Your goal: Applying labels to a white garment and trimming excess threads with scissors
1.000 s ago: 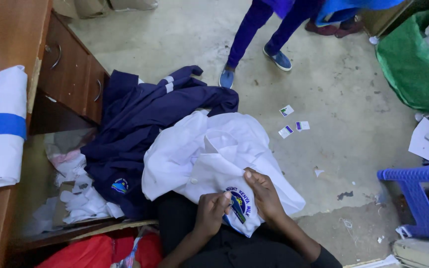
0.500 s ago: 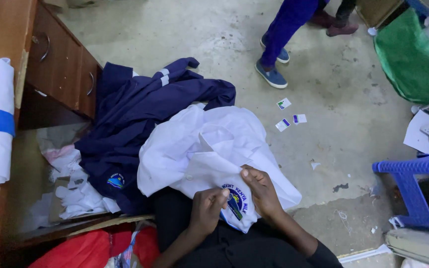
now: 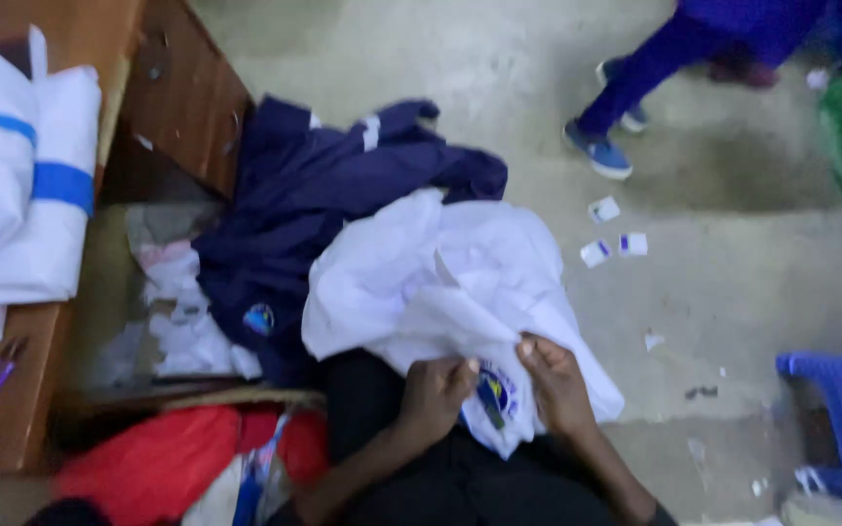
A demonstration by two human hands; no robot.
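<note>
A white shirt (image 3: 440, 292) is being pinched flat by the left hand (image 3: 436, 390) and right hand (image 3: 554, 382), fingers closed either side of its badge (image 3: 494, 392), exposing it.

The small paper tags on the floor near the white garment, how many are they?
3 clear ones: one tag nearest the blue shoe, then two side by side below it. More scraps lie farther down the floor, too blurred to count.

tailoring workshop: garment heaps (image 3: 343, 214), concrete floor (image 3: 733, 292).
</note>
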